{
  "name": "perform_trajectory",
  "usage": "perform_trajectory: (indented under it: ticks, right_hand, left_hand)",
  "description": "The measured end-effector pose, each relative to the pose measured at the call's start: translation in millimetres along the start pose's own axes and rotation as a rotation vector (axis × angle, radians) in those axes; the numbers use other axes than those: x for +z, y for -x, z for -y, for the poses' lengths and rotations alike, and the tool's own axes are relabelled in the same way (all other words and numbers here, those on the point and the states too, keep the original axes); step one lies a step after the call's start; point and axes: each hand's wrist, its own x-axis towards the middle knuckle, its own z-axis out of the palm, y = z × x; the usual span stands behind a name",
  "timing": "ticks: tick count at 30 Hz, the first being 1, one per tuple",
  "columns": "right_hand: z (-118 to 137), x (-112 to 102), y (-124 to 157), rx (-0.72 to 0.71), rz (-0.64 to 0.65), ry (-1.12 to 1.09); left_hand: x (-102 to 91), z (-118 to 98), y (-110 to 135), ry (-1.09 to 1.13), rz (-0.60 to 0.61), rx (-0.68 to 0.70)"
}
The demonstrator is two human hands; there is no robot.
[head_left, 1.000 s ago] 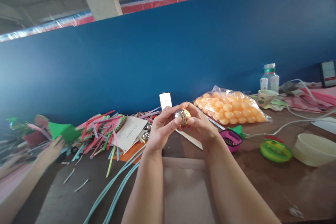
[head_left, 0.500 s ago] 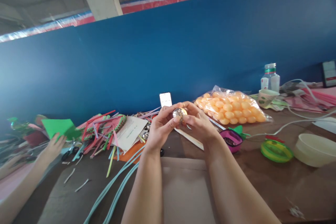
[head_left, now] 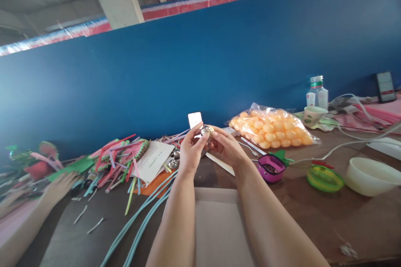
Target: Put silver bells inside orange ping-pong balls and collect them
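A shiny silver ball (head_left: 207,130) is held up over the table between my two hands. My left hand (head_left: 191,150) grips its left side, thumb across the front. From the right, the fingers of my right hand (head_left: 227,146) close on the ball, partly hidden behind it. More silver balls (head_left: 173,163) lie just left of my left wrist, beside a white printed sheet (head_left: 155,158). Below my forearms is a flat pale brown box or board (head_left: 219,225). A lit phone (head_left: 194,119) stands right behind my hands.
Behind my right hand lies a clear bag of orange balls (head_left: 274,127). To the right are a purple bowl (head_left: 271,168), a green dish (head_left: 325,178) and a cream bowl (head_left: 372,176). Light blue tubes (head_left: 140,221) cross at left. A co-worker's hand (head_left: 61,185) touches green paper (head_left: 73,168).
My hands and the silver ball have shifted slightly left in view, with the right fingers now lower on the ball. The co-worker's green sheet has gone from raised to lying flat.
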Motion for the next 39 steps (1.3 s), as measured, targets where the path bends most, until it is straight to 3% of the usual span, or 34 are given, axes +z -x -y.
perform_trajectory:
  ticks: [5, 12, 26, 39]
  right_hand:
    - [-4.0, -2.5, -1.7, 0.013, 0.007, -0.06]
    - [-2.0, -2.8, -3.4, 0.086, -0.071, -0.293]
    - [-1.0, -1.4, -4.3, 0.161, -0.022, -0.444]
    - [-3.3, -2.7, -5.2, 0.177, 0.014, -0.423]
  left_hand:
    - [3.6, 4.0, 2.1, -0.016, -0.024, -0.015]
    - [0.4, 12.1, 0.9, -0.059, -0.164, 0.003]
    - [2.8, 12.5, 6.2, -0.113, -0.034, 0.153]
    - [4.4, 4.6, 8.1, -0.061, -0.017, 0.098]
